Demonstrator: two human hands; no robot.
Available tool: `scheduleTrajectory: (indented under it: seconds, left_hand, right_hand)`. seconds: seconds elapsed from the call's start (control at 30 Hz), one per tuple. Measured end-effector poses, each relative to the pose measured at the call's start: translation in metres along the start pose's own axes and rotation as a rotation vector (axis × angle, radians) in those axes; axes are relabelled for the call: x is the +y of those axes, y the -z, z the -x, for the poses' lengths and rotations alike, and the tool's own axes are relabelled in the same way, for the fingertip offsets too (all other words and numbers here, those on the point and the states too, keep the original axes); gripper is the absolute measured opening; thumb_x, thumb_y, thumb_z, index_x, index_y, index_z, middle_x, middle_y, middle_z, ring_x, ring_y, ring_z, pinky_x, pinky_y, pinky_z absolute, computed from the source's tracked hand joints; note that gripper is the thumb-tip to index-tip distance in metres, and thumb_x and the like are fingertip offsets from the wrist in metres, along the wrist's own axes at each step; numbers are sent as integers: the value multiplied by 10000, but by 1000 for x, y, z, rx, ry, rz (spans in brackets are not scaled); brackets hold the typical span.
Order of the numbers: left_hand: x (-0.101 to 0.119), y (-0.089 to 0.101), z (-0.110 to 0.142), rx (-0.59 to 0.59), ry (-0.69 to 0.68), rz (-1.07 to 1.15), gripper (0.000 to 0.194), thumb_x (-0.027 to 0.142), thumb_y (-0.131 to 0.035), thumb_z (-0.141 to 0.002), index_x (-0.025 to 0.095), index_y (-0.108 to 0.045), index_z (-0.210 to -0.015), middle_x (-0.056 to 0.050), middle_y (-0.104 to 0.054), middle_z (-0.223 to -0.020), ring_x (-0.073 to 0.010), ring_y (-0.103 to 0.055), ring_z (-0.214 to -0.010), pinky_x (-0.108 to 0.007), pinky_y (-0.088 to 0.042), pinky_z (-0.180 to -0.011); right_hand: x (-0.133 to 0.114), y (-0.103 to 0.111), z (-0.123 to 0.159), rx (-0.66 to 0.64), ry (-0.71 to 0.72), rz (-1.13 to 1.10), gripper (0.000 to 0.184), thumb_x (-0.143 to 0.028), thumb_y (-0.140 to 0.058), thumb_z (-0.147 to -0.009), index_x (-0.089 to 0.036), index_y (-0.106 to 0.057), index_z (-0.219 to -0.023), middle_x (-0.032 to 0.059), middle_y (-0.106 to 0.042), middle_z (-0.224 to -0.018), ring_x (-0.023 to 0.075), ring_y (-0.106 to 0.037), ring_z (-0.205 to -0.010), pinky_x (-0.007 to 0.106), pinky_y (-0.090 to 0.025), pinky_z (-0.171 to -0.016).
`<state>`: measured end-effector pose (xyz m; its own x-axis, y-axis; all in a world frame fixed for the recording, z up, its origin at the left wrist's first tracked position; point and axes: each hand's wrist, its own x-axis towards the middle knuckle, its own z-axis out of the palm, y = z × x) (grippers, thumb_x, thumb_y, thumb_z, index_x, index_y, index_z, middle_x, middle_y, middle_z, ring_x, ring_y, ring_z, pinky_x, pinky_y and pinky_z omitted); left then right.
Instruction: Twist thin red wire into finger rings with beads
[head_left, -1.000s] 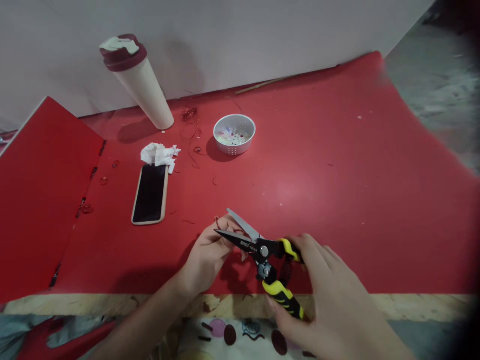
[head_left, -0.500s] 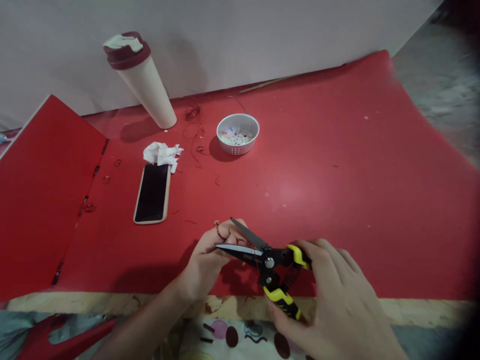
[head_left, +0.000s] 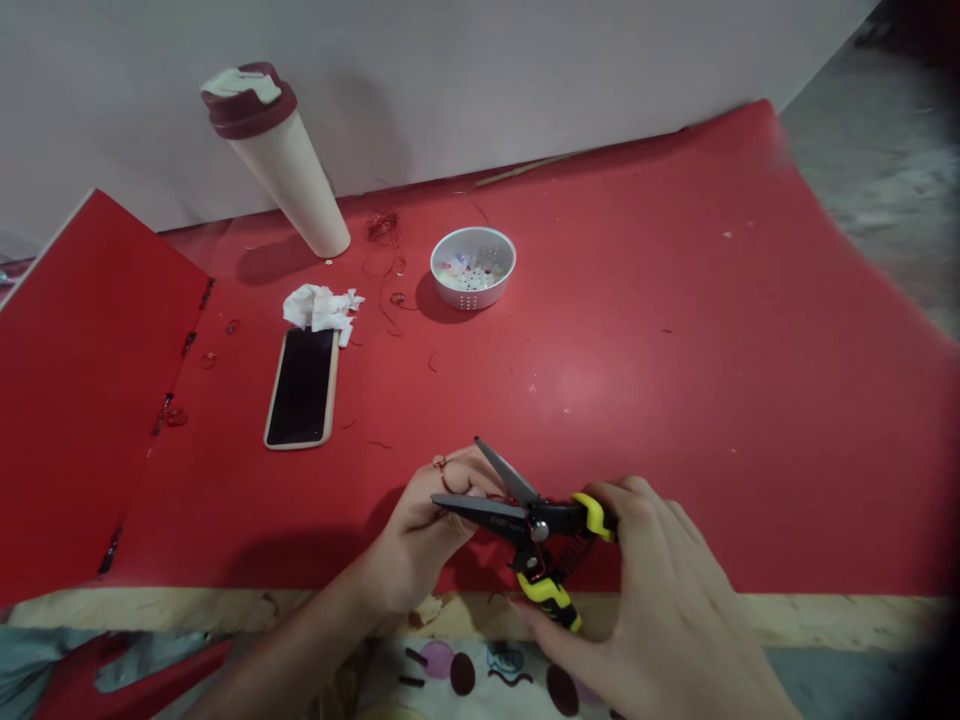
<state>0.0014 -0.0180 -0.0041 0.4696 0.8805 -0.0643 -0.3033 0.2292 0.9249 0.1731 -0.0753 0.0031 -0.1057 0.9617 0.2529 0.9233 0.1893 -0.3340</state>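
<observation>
My right hand grips a pair of spring-loaded shears with black and yellow handles, their blades parted and pointing left. Between and behind the blades, my left hand is closed in a pinch on a thin red cord, mostly hidden by the shears and fingers. A red cord ring with a small bead circles a finger of that hand. The blades lie across the left fingertips in this view; whether they touch the cord I cannot tell.
On the red tabletop stand a perforated bowl of beads and a cream tumbler. A phone lies below crumpled tissue. Tangled red cord and loose rings are scattered about. A red panel rises at left.
The shears' blades have spread wider, and the lower handle has shifted slightly left. My left hand has turned a little and sits slightly lower.
</observation>
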Motion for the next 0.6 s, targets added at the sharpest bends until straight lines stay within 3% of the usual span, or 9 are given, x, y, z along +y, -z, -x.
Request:
scheduleTrajectory:
  seconds: [0.27, 0.6]
  left_hand:
    - [3, 0, 1, 26, -74, -93, 248, 379, -538, -845, 203, -676, -739, -57, -583, -744, -169, -505, -703, -281, -366, -657]
    - [10, 3, 2, -38, -138, -260, 254, 343, -500, -866, 210, -712, -817, -81, -628, -767, -196, -540, -723, -300, -366, -679]
  right_hand:
    - [-1, 3, -3, 32, 53, 38, 551, -497, -547, -681, -96, -430, -1041, 183, -551, -861, 331, -551, -781, 485, -489, -630]
    - [0, 2, -3, 53, 78, 61, 524, -418, -550, -648, -99, -424, -1045, 161, -523, -857, 304, -511, -764, 459, -468, -634]
